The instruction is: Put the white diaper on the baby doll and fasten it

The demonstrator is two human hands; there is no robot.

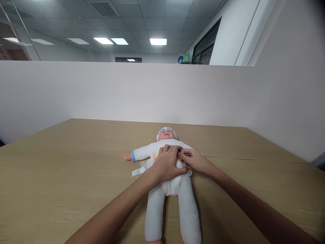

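A baby doll (189, 210) in white clothes and a white cap with blue lettering lies on its back, its head toward the far wall. Around its hips is a white diaper (171, 188), with a fastening tab (138, 171) spread out loose on the left side. My left hand (166, 162) rests across the diaper's front and the doll's belly, fingers stretched and thumb apart. At the right side of the waist, my right hand (191, 158) has its fingers pinched on the diaper's edge. The hands hide much of the diaper's upper front.
The doll lies on a wide tan tabletop (63, 183) with seams running across it. A pale partition (152, 91) rises behind the table, and a wall stands at the right. Beyond the partition, a green package (186, 58) shows near a dark-framed window.
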